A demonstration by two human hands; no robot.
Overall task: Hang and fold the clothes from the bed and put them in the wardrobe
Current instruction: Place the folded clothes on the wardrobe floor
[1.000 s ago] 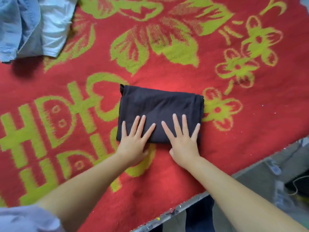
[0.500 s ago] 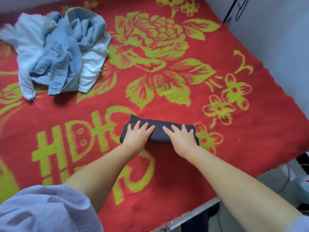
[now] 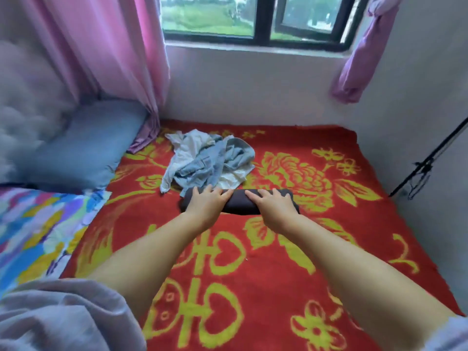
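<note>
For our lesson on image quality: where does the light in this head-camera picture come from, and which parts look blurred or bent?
Head view: daylight enters through the window; the grey pillow at left is smeared; the wall edges bow from wide-angle distortion; both hands on the dark folded garment stay fairly sharp.
</note>
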